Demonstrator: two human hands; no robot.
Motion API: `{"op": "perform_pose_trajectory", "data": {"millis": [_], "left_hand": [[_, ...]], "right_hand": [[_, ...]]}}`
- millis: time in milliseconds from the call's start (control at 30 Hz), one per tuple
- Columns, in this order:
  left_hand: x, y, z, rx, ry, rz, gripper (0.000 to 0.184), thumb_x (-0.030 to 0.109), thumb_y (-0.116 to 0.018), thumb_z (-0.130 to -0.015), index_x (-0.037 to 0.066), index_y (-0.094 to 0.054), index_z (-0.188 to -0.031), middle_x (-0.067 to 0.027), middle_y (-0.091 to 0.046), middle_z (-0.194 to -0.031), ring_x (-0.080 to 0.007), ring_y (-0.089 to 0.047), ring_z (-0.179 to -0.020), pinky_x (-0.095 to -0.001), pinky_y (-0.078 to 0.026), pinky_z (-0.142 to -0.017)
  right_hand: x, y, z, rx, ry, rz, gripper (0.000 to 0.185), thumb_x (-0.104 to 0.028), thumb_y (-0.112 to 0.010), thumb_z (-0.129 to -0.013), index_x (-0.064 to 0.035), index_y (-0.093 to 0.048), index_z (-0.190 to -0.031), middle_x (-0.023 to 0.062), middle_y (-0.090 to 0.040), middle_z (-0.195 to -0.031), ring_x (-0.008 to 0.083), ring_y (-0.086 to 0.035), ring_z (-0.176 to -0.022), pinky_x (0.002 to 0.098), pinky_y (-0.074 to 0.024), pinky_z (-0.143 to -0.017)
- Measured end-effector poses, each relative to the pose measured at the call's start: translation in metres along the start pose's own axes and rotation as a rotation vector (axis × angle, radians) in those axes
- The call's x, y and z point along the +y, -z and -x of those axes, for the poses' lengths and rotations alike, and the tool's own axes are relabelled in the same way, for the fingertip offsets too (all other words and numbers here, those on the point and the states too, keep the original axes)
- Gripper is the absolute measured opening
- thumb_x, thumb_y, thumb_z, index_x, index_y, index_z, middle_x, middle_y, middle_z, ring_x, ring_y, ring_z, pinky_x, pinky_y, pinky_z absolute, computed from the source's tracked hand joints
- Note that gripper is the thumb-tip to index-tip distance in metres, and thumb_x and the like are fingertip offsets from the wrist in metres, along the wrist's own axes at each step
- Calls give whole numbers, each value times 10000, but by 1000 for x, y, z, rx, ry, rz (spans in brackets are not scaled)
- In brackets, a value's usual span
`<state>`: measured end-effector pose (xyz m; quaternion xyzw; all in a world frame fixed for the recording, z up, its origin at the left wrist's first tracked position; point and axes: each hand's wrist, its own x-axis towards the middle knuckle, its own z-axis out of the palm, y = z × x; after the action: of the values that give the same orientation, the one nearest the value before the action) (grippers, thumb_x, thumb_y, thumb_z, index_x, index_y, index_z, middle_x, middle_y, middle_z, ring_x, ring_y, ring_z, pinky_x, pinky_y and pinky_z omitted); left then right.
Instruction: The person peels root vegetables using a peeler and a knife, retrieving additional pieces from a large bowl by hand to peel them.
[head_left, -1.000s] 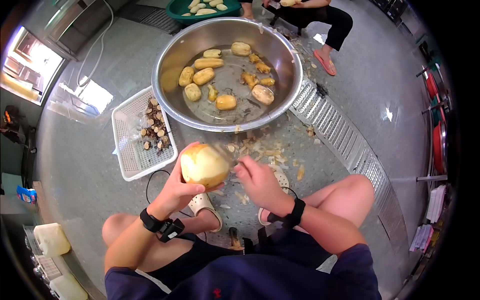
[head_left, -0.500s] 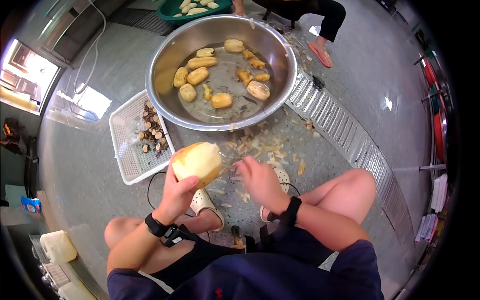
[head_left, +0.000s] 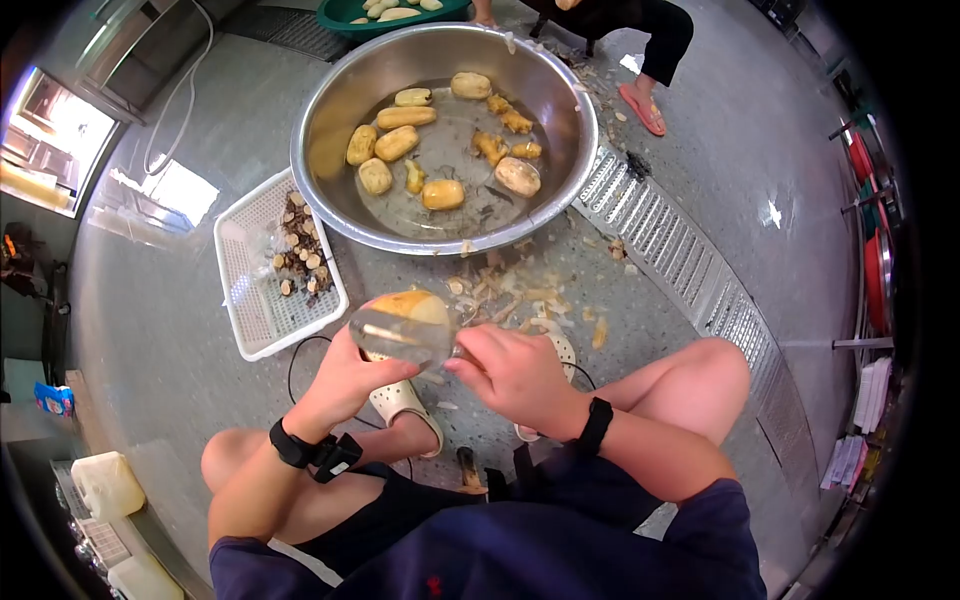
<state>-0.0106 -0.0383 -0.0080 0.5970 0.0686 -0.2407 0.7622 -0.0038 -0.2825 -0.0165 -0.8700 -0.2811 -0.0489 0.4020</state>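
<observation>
My left hand (head_left: 345, 385) is wrapped round a thick, partly peeled lotus root (head_left: 408, 302), its skin yellow-brown and its bared flesh pale. My right hand (head_left: 520, 372) grips the handle end of a peeler (head_left: 400, 338) with a broad grey blade. The blade is smeared by motion and lies across the near face of the lotus root, hiding part of it. Beyond my hands a large steel basin (head_left: 325, 225) holds water, several unpeeled lotus root pieces (head_left: 398, 142) and some small knobbly yellow pieces (head_left: 490, 148).
A white plastic basket (head_left: 243, 300) with dark cut-off ends stands left of the basin. Peel scraps (head_left: 530, 285) litter the floor before me. A metal drain grate (head_left: 690, 255) runs to the right. Behind the basin are a green tub (head_left: 345, 27) of pale roots and another person's foot (head_left: 643, 105).
My right hand has moved left and up to the lotus root, bringing the peeler's blade across it. The lotus root has turned in my left hand and stays about where it was.
</observation>
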Motion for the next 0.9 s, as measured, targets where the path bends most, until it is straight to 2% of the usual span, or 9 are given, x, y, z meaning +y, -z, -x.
{"op": "perform_pose_trajectory", "data": {"millis": [167, 267, 367, 467, 567, 667, 767, 867, 900], "left_hand": [[5, 3, 1, -55, 47, -114, 730, 75, -834, -785, -7, -511, -1434, -73, -651, -1297, -155, -593, -1216, -336, -473, -1057], [3, 6, 0, -6, 12, -178, 795, 92, -846, -760, 2, -487, -1464, -81, -632, -1331, -162, -586, -1228, -337, -457, -1073], [13, 1, 9, -13, -71, -134, 851, 105, -853, -741, 8, -461, -1490, -90, -608, -1362, -164, -580, -1226, -334, -446, -1081], [27, -1, 9, -34, -86, -196, 879, 105, -857, -734, 7, -440, -1501, -95, -596, -1361, -164, -573, -1213, -331, -456, -1061], [22, 2, 3, 29, -36, -271, 832, 95, -861, -733, 2, -468, -1460, -83, -624, -1285, -152, -592, -1157, -321, -479, -1017], [18, -6, 4, 12, 17, -242, 762, 101, -854, -746, -2, -501, -1413, -72, -643, -1232, -136, -607, -1101, -308, -499, -974], [10, -4, 5, 9, -26, -302, 776, 104, -859, -741, -5, -495, -1417, -79, -647, -1226, -132, -614, -1087, -302, -510, -948], [1, -8, 5, 56, -35, -281, 863, 104, -860, -732, -11, -444, -1479, -103, -633, -1282, -154, -607, -1153, -307, -497, -988], [-3, -10, 6, 77, -32, -272, 893, 104, -860, -729, -13, -425, -1501, -112, -627, -1304, -163, -602, -1181, -310, -490, -1006]], "right_hand": [[5, 6, -3, -55, 69, 106, 240, -286, -699, -953, -64, -605, -953, 115, -612, -778, 310, -650, -682, 417, -499, -573], [20, -7, 9, -54, -203, 78, 248, -281, -674, -976, -45, -604, -949, 158, -598, -730, 343, -626, -660, 435, -479, -570], [80, -14, 27, -251, -658, -44, 284, -318, -577, -1031, -46, -604, -953, 180, -666, -802, 375, -663, -719, 480, -496, -608], [59, -22, 31, -129, -601, -225, 285, -304, -586, -1029, -27, -605, -966, 176, -690, -812, 398, -663, -741, 505, -493, -631], [17, -11, 10, -9, -400, -210, 263, -295, -600, -1021, -35, -613, -981, 159, -672, -787, 391, -659, -720, 490, -497, -627], [1, -8, 6, -20, -137, -105, 203, -213, -646, -987, -28, -637, -1070, 162, -661, -838, 375, -646, -707, 447, -489, -608], [0, -9, 5, -67, -190, -170, 218, -210, -643, -980, -32, -630, -1105, 162, -668, -900, 379, -653, -729, 459, -505, -630], [12, -25, 13, -48, -272, -202, 245, -257, -611, -1011, -13, -633, -1016, 143, -658, -814, 329, -646, -680, 422, -492, -612], [26, -30, 16, -117, -454, -269, 284, -283, -591, -1020, -5, -636, -986, 164, -658, -800, 355, -647, -696, 442, -489, -625]]}}
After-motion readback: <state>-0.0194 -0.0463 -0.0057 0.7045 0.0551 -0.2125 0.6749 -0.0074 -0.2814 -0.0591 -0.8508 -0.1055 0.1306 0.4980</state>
